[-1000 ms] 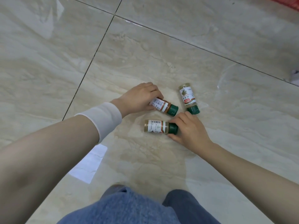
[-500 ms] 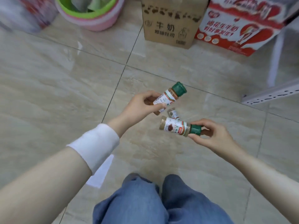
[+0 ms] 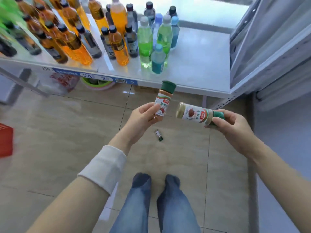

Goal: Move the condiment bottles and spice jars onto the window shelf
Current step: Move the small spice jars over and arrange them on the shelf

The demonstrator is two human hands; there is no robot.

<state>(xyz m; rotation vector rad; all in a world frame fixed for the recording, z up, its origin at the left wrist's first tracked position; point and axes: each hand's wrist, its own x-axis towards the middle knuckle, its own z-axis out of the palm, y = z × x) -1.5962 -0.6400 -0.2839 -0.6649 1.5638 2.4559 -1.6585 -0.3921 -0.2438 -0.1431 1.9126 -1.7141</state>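
Gripped upright at frame centre, a green-capped orange-spice jar [image 3: 162,100] sits in the left hand [image 3: 143,117]; the right hand [image 3: 230,125] clasps a sideways pale-spice jar [image 3: 195,114] by its cap.

floor: glossy beige tiles [image 3: 50,132] | right: grey metal rack [image 3: 269,47] | light: daylight

Far left & centre: crowd of drink bottles [image 3: 72,41], all upright. Orange bottles [image 3: 117,46] w/ black caps stood among dark bottles [image 3: 131,42]; green bottles [image 3: 145,46] & a blue bottle [image 3: 157,60] w/ pale caps were at the group's right. Beige tiled floor [image 3: 67,132] w/ dark grout lines. Red crate [image 3: 5,140] at left edge, blurred. Green basin [image 3: 97,84] w/ pink rim sat far, low, just right of a red-printed bag [image 3: 64,81]. Grey metal racking [image 3: 269,47] far right.
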